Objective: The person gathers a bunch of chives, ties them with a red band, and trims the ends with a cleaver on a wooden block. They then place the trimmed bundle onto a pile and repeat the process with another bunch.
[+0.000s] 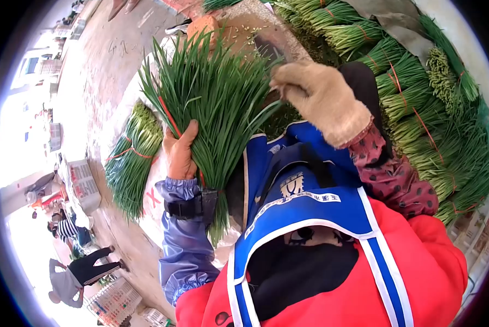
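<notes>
A large bunch of long green leafy stalks (pixel 217 103) fans out in front of my body. My bare left hand (pixel 180 152) is wrapped round its left side, thumb on top, next to a red strip (pixel 169 115). To the right of the leaf tips, my right hand (pixel 285 87) is in a fuzzy tan glove. Its fingers are curled together at the bunch's right edge; whether they pinch a leaf is too small to tell. A tied bundle (pixel 133 161) lies on white sacking, left of my left hand.
Many tied green bundles (pixel 408 103) are piled along the right side. A brick-coloured block (pixel 202 28) stands beyond the bunch. White crates (pixel 83 185) and a person in dark trousers (pixel 86 270) are at the left.
</notes>
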Demonstrator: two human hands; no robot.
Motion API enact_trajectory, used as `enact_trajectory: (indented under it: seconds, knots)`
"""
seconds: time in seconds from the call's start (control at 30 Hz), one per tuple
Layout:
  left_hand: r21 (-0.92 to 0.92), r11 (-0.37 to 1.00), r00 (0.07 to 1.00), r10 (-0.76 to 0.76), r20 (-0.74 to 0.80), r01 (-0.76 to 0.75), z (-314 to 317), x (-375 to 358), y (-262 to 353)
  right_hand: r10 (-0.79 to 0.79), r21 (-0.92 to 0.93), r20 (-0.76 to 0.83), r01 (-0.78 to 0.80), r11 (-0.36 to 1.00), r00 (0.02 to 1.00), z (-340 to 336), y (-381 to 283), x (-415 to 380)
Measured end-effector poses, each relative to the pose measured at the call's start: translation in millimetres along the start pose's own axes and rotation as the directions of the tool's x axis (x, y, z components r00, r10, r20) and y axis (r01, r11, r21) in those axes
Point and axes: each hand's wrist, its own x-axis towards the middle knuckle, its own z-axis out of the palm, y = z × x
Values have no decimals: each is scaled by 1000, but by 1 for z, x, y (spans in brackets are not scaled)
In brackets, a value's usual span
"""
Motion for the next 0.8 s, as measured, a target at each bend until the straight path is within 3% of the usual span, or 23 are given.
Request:
enact_trajectory:
  seconds: [0.03, 0.13, 0.17, 0.23, 0.37, 0.43, 0.47, 0.5, 0.53, 0.6, 0.67, 0.73, 0.8]
  knots:
    - [9, 1000, 1000, -1, -8, 1, 2, 0, 0, -80, -47, -15, 80, 996, 997, 6, 0, -1]
    - [-1, 1000, 1000, 10, 7, -10, 11, -3, 0, -43, -235, 229, 99, 967, 972, 11, -12, 0]
    - [-11, 1000, 1000, 22, 22, -21, 12, -4, 0, -42, -236, 230, 97, 967, 972, 13, -14, 1]
    - [-16, 1000, 1000, 22, 20, -22, 13, -5, -1, 73, -420, 437, 132, 898, 897, 17, -18, 2]
    - [-17, 1000, 1000, 11, 20, -11, 8, -4, -2, 87, -369, 477, 109, 923, 875, 32, -7, 0]
    - [-24, 1000, 999, 20, 26, -19, 8, -5, -2, -66, -193, 379, 149, 970, 923, 33, -1, -4]
    - [-30, 999, 999, 28, 33, -27, 8, -5, -3, -66, -194, 380, 149, 970, 923, 36, 5, -7]
    - [-33, 999, 999, 25, 34, -24, 8, -5, -3, 20, 80, 346, -51, 996, 938, 40, 13, -11]
    - [-38, 999, 999, 28, 35, -26, 8, -5, -3, 114, 349, 334, -235, 907, 936, 41, 18, -13]
    - [-47, 998, 999, 31, 40, -29, 10, -5, -2, 191, 245, 342, -284, 927, 920, 33, 18, -8]
    - [-32, 999, 999, 36, 16, -36, 13, -6, -1, 62, 60, 172, -74, 995, 983, 22, 43, -2]
    - [-23, 999, 999, 40, 15, -40, 12, -7, -3, 108, -166, 13, -104, 981, 994, 11, 73, 3]
    - [-13, 999, 999, 39, 15, -39, 12, -7, -5, 270, -37, -117, -276, 960, 956, -9, 71, 8]
